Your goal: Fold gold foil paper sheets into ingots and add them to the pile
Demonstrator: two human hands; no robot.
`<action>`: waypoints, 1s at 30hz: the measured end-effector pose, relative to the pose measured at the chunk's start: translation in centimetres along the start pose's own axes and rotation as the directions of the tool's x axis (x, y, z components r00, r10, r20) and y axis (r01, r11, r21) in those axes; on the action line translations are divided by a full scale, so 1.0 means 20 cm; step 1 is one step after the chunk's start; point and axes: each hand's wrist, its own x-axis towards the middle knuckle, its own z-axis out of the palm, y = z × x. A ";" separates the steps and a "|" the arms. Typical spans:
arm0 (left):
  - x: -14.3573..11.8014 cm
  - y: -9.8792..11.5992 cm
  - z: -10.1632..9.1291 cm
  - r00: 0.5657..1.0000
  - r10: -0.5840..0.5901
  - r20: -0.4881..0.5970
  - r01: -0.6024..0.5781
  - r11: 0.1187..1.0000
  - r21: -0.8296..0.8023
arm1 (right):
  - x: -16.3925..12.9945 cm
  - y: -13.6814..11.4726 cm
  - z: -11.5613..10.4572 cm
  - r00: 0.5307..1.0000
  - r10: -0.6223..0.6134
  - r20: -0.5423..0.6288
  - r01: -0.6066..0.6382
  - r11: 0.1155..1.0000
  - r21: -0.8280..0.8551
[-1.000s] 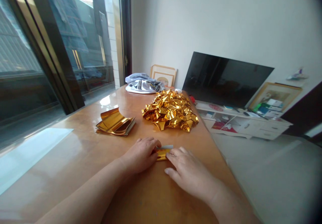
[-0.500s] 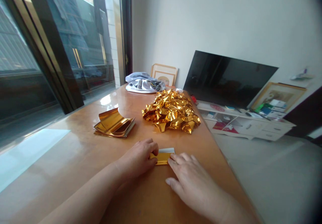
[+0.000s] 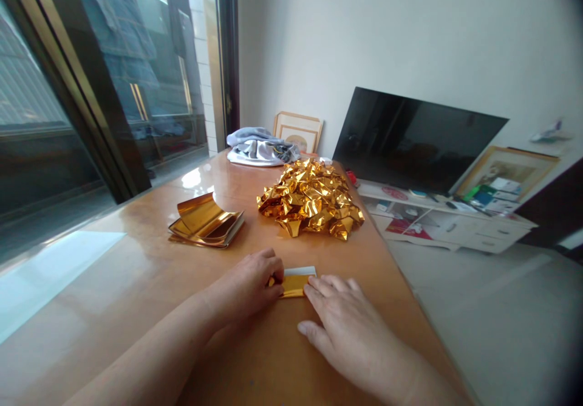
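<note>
In the head view, your left hand (image 3: pixel 252 281) is curled, its fingertips pinching the left end of a small folded gold foil (image 3: pixel 295 284). Your right hand (image 3: pixel 348 327) lies flat and open, fingers spread, with its fingertips pressing down on the foil's right end. The foil sits flat on the bench (image 3: pixel 136 290), close to the right edge and toward the near end, with a pale strip showing along its far side. Farther along the right edge is a crumpled gold pile (image 3: pixel 312 198). A stack of flat gold sheets (image 3: pixel 206 222), the top one curling up, lies toward the middle of the bench. A grey cloth (image 3: pixel 259 146) rests at the far edge.
</note>
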 end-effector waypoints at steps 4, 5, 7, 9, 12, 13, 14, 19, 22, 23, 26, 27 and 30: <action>-0.01 0.00 -0.01 1.000 -0.010 0.010 0.010 1.000 -0.012 | 0.00 0.02 0.02 1.000 -0.004 -0.002 0.004 1.000 0.000; -0.01 0.00 -0.01 1.000 -0.014 0.013 0.014 1.000 -0.015 | 0.00 0.02 0.02 1.000 -0.005 -0.002 0.005 1.000 0.000; -0.01 0.01 -0.02 1.000 -0.020 0.016 0.020 1.000 -0.021 | 0.00 0.02 0.03 1.000 -0.002 -0.001 0.002 1.000 -0.004; -0.01 0.01 -0.02 1.000 -0.024 0.020 0.025 0.999 -0.022 | 0.00 0.01 0.02 1.000 0.000 0.004 0.000 1.000 -0.012; -0.01 0.00 -0.02 0.999 -0.026 0.022 0.027 0.999 -0.022 | -0.01 -0.01 -0.01 1.000 0.003 0.018 -0.002 1.000 -0.030; -0.01 0.00 -0.02 0.999 -0.026 0.020 0.026 0.999 -0.022 | -0.01 -0.02 -0.01 1.000 0.006 0.023 -0.005 0.999 -0.035; -0.01 0.00 -0.01 1.000 -0.024 0.019 0.025 0.999 -0.023 | -0.01 -0.02 -0.02 1.000 0.009 0.027 -0.008 0.999 -0.039; 0.00 0.00 -0.01 0.999 -0.024 0.026 0.024 0.999 -0.029 | -0.01 -0.02 -0.03 0.999 0.012 0.031 -0.010 0.999 -0.049; 0.00 -0.01 -0.01 0.999 -0.023 0.023 0.024 0.999 -0.028 | -0.01 -0.01 -0.03 0.999 0.007 0.034 -0.005 0.999 -0.054; 0.00 -0.01 -0.01 0.999 -0.023 0.022 0.023 0.999 -0.027 | -0.01 -0.01 -0.03 0.999 0.008 0.034 -0.006 0.998 -0.055; 0.00 0.00 -0.02 0.999 -0.025 0.027 0.026 0.999 -0.026 | -0.02 -0.02 -0.03 0.999 0.010 0.035 -0.008 0.998 -0.057; -0.01 0.00 -0.02 0.999 -0.024 0.031 0.025 0.999 -0.025 | -0.02 -0.02 -0.03 0.999 0.010 0.034 -0.008 0.998 -0.057; -0.01 0.01 -0.04 0.999 -0.013 0.039 0.013 1.000 -0.022 | -0.01 -0.02 -0.02 0.999 0.011 0.031 -0.009 0.998 -0.060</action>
